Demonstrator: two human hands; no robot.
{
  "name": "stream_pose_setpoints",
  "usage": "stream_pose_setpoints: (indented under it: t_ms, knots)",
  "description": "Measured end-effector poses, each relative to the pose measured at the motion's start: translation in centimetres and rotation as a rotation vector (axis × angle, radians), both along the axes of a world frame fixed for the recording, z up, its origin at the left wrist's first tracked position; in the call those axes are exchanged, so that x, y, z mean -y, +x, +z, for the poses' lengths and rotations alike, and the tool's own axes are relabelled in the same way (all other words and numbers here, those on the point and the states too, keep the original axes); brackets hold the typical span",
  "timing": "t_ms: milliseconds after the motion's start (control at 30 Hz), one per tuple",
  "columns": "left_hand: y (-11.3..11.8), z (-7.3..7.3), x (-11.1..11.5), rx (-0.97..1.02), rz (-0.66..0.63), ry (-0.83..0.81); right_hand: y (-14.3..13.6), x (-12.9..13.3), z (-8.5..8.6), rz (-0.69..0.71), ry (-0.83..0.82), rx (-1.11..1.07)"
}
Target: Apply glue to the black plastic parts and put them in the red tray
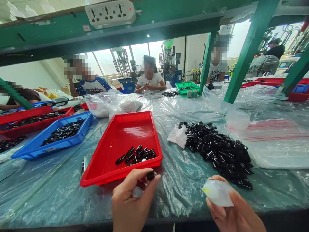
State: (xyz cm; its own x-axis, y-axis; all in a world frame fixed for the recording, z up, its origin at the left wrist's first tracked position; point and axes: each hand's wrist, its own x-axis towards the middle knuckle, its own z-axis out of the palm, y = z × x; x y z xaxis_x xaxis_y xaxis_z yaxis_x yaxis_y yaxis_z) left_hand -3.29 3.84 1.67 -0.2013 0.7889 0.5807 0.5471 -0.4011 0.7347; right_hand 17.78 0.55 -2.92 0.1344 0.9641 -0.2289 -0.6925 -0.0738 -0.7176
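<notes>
My left hand point(135, 196) is closed, pinching a small black plastic part point(151, 175) between thumb and fingers, just in front of the red tray's near edge. In my right hand point(231, 206) is a soft, translucent white squeeze bottle point(218, 192) with a yellowish neck and a thin dark tip pointing left. The red tray point(96, 167) holds several black parts point(137, 155) gathered at its near end. To the right, a large heap of similar black parts point(217, 148) lies on the plastic-covered table, with a crumpled white tissue point(178, 136) at its left side.
A blue tray point(29, 156) and red trays point(29, 112) of black parts stand at the left. Clear plastic bags point(277, 145) lie at the right. A green shelf beam with a power strip point(111, 13) crosses above. Co-workers sit across the table near a green tray point(187, 91).
</notes>
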Motion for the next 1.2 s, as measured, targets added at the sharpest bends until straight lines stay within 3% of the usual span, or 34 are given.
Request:
stream_pose_setpoints:
  t_ms: [33,133,267,500,633,767,867,1033,1200]
  knots:
    - [-0.9,0.7,-1.2,-0.069,0.082,0.056,0.3,-0.3,-0.2,0.001,0.007,-0.03]
    - [-3.1,2.2,-4.5,-0.242,0.193,-0.052,1.2,-0.7,-0.4,-0.026,0.023,-0.107]
    - [-4.6,3.0,-7.0,-0.337,0.076,-0.212,2.4,-1.1,-0.7,-0.078,0.05,-0.18]
    - [-4.5,2.7,-8.4,-0.474,-0.142,-0.343,4.4,-1.9,-2.0,-0.111,0.068,-0.23]
    - [-3.7,2.6,-8.4,-0.52,-0.095,-0.302,4.1,-2.0,-1.7,-0.122,0.085,-0.25]
    - [-1.0,2.5,-7.3,-0.536,-0.019,-0.115,3.4,-1.8,-0.7,-0.142,0.108,-0.27]
    - [2.4,2.4,-6.3,-0.575,-0.171,-0.046,3.2,-1.8,-0.4,-0.145,0.12,-0.268]
    - [8.5,1.7,-7.0,-0.704,-0.475,-0.128,3.3,-2.0,-0.6,-0.141,0.131,-0.26]
    - [12.9,0.5,-9.1,-0.82,-0.586,-0.241,3.7,-2.3,-1.2,-0.126,0.161,-0.232]
